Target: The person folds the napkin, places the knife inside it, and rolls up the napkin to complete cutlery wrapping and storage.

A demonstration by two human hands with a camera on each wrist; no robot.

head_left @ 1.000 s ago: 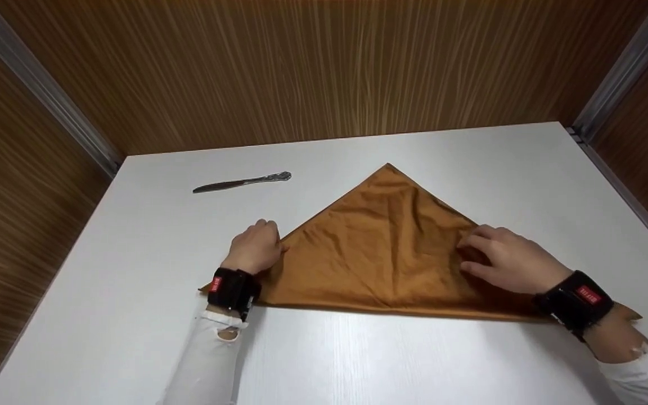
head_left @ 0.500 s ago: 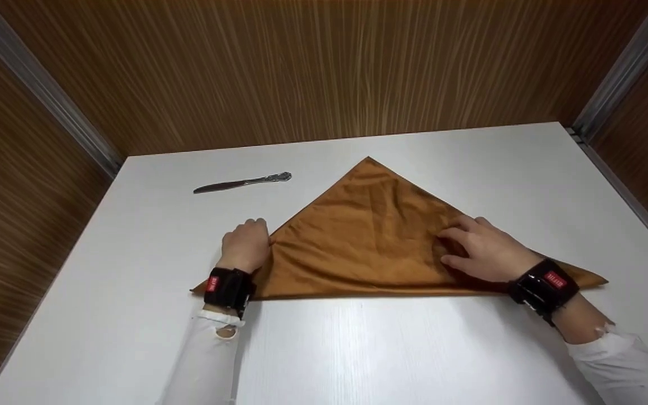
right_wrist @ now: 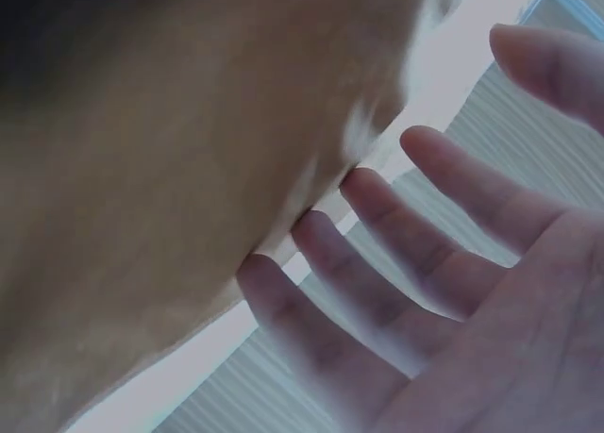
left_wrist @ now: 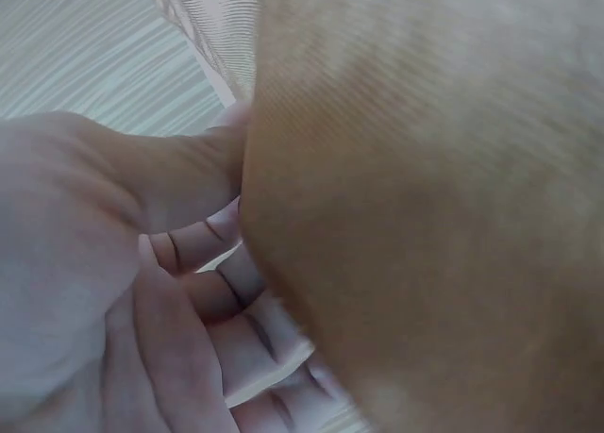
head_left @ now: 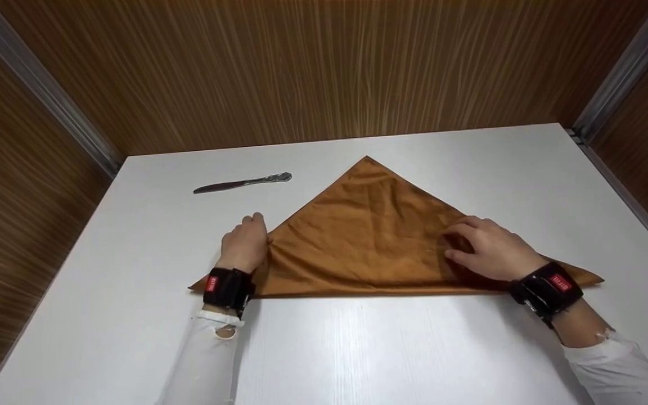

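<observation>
Brown cloth (head_left: 369, 242) lies flat on my white counter (head_left: 358, 349), folded into a triangle. My left hand (head_left: 243, 246) pinches its left edge to hold it steady. My right hand (head_left: 490, 249) presses down with straight fingers. Beyond my left hand lies a knife (head_left: 242, 182).

The head camera looks forward and down from above the table (head_left: 133, 270), seeing all of the cloth (head_left: 369, 236). Each wrist camera sits very near its palm, facing along the fingers. All three views share the cloth.
</observation>
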